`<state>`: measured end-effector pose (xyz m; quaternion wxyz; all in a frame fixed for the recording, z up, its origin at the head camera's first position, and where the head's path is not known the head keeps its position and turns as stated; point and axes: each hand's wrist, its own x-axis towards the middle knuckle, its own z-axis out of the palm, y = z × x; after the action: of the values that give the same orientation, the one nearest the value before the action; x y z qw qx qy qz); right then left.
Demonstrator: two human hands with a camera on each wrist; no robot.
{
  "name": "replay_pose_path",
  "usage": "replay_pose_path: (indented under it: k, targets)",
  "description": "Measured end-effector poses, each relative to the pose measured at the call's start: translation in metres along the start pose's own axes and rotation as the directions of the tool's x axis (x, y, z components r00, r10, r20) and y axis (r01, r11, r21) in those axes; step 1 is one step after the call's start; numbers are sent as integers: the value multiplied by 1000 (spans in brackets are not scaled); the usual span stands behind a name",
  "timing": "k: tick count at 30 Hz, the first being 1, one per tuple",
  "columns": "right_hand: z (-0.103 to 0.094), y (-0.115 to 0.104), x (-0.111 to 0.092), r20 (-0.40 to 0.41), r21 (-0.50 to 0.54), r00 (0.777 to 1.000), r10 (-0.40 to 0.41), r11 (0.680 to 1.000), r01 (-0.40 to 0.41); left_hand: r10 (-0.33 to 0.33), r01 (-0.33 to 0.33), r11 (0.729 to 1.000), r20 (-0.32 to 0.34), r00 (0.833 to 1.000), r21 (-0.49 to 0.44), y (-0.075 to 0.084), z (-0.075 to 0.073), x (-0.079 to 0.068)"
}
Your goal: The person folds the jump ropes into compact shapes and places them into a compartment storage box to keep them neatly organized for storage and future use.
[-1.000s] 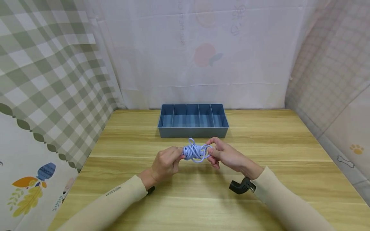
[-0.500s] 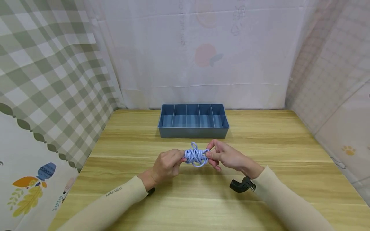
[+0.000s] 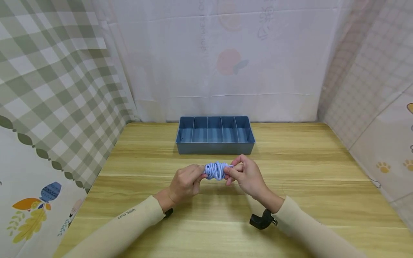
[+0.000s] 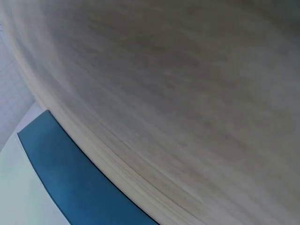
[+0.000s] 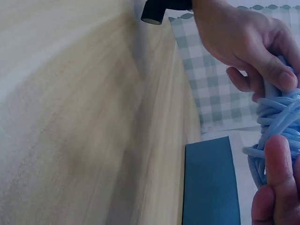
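A bundle of light blue cord [image 3: 215, 171], wound tightly round its middle, is held above the table in front of the box. My left hand [image 3: 185, 181] grips its left end between thumb and fingers. At the other end, my right hand [image 3: 250, 177] pinches the cord with thumb and fingertips. In the right wrist view the wraps of the cord [image 5: 276, 119] show between the left hand [image 5: 241, 40] and the right fingers [image 5: 279, 168]. The left wrist view shows neither hand nor cord.
Behind the hands, a blue-grey box [image 3: 215, 148] with several compartments stands near the back of the wooden table [image 3: 290, 150]. A white curtain [image 3: 161, 64] hangs behind it, and a checked cloth [image 3: 58, 71] hangs on the left. A black device [image 3: 262, 219] sits at the right wrist.
The loose loops that stuck out above and below the bundle no longer show. My right hand has turned and moved slightly left, closer in on the cord. The left hand has stayed nearly still.
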<state>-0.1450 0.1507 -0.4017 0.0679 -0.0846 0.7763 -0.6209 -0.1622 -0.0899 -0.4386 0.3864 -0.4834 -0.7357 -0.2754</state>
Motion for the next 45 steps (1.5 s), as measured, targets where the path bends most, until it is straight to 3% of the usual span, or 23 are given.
replay_pose_path:
  k: [3,12,17,20,27,31,33,36,41,45]
  targets:
    - [4,0,-1,-38,19,999,-3,1000,3,-12,12,1000,-4,1000,-2,0,-1,0]
    - [5,1,-3,-1,69,997,-75,995,75,-15,14,999,-47,999,-29,-1,-4,2]
    - [5,0,-3,-12,-50,991,-135,990,134,4,-5,1000,-47,999,-16,-1,-4,1]
    - [4,0,-3,-16,-181,981,-195,965,189,14,-14,1000,-45,999,-13,0,-4,1]
    - [-2,0,-3,-33,-457,933,-358,836,305,29,-31,999,-54,998,-25,0,-2,-1]
    - [-2,4,-2,-15,-535,903,-429,767,355,28,-30,999,-57,998,-38,-1,-3,-1]
    - [-2,6,-2,-13,-545,888,-460,748,379,26,-28,999,-53,998,-45,-1,-4,-1]
    - [1,8,-1,-47,-515,865,-500,754,408,27,-29,998,-48,999,-54,-1,-4,0]
    - [5,11,1,-160,-440,829,-536,790,426,37,-40,998,-48,998,-53,0,-3,2]
    - [7,13,1,-221,-434,795,-565,787,439,48,-50,998,-48,998,-43,3,-2,3]
